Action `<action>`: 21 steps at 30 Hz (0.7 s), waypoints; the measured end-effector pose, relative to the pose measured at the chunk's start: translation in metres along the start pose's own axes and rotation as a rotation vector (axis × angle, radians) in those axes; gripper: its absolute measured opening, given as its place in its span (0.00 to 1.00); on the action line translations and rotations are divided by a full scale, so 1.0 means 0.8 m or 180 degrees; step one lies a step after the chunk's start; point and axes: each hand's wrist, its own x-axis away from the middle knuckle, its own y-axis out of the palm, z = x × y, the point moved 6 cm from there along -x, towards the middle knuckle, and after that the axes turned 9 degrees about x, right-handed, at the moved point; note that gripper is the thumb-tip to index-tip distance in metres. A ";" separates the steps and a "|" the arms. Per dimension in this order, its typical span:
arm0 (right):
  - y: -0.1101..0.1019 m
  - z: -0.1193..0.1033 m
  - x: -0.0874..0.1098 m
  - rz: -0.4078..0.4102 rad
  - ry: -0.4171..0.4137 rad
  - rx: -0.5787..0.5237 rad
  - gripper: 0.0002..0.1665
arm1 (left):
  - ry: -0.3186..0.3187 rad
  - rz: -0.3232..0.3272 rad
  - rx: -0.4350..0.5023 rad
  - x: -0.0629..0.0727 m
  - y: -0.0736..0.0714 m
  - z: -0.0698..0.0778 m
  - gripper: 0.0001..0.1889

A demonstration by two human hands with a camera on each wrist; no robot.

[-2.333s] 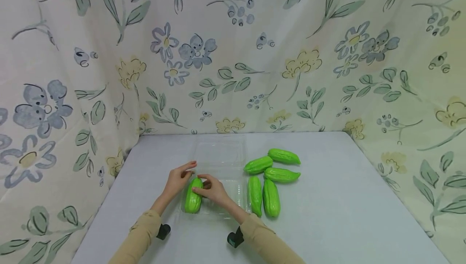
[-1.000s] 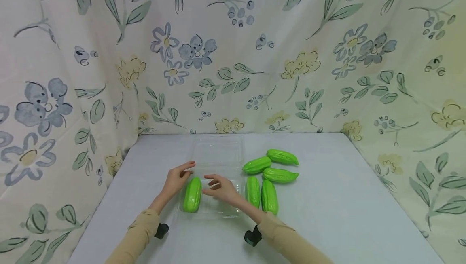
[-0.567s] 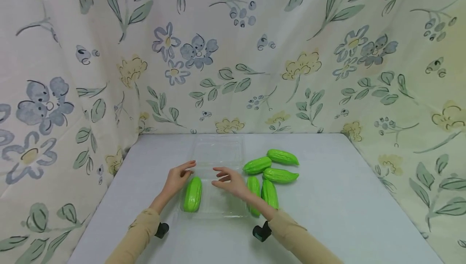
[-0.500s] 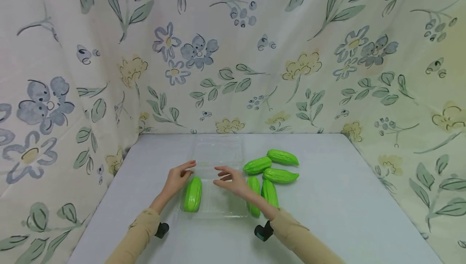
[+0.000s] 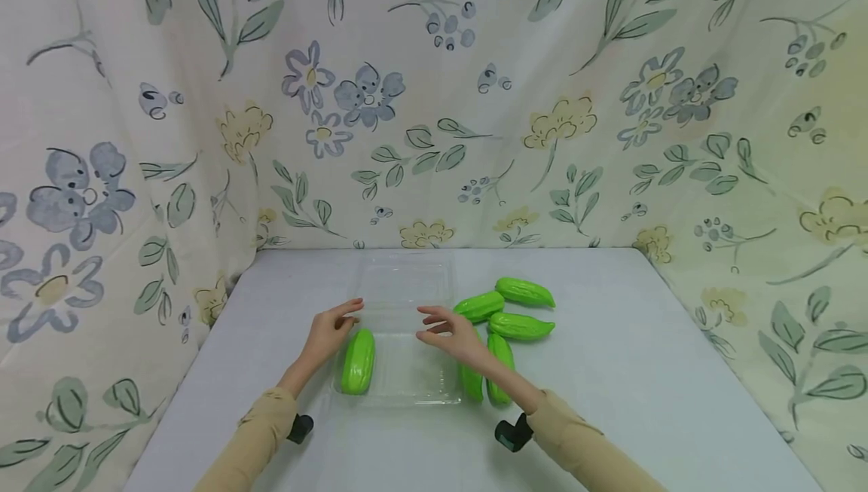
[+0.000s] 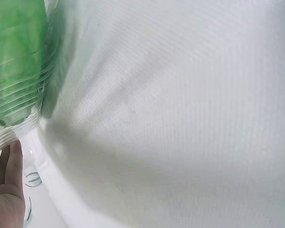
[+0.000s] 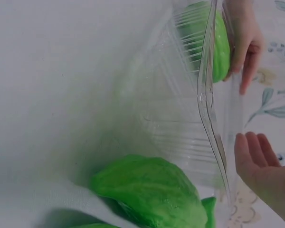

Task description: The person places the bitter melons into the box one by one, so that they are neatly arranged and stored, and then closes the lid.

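One bright green ridged gourd (image 5: 358,362) lies lengthwise in the left part of a clear plastic clamshell box (image 5: 417,383), whose lid (image 5: 405,279) is folded back behind it. My left hand (image 5: 328,335) is at the box's upper left side by the hinge; in the left wrist view its straight fingers (image 6: 13,166) touch the clear wall. Over the right side of the box hovers my right hand (image 5: 456,337), fingers slightly bent and apart, holding nothing. Its forearm partly covers a gourd (image 5: 471,380) beside the box.
Several more gourds lie right of the box: one upright in view (image 5: 500,371), and a loose group behind it with a pointed gourd (image 5: 522,326) and a far gourd (image 5: 525,292). A floral curtain (image 5: 434,100) hangs behind the white table (image 5: 644,371).
My right hand has let go of the gourd in the left part of the box and moved right across it. The left hand stays at the box's side.
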 end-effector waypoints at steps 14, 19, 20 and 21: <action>-0.028 0.005 0.016 0.0182 0.0011 -0.0112 0.28 | 0.0101 -0.0009 -0.0023 -0.001 0.000 0.001 0.18; -0.042 0.015 0.025 0.0190 -0.0011 -0.0155 0.29 | 0.0082 -0.0009 -0.0040 -0.002 -0.001 -0.002 0.18; -0.045 0.016 0.027 0.0181 0.0002 -0.0160 0.29 | 0.0090 -0.0011 -0.0042 -0.002 -0.001 -0.002 0.18; -0.048 0.018 0.028 0.0174 0.0020 -0.0156 0.29 | 0.0101 -0.0014 -0.0046 -0.002 -0.001 -0.002 0.18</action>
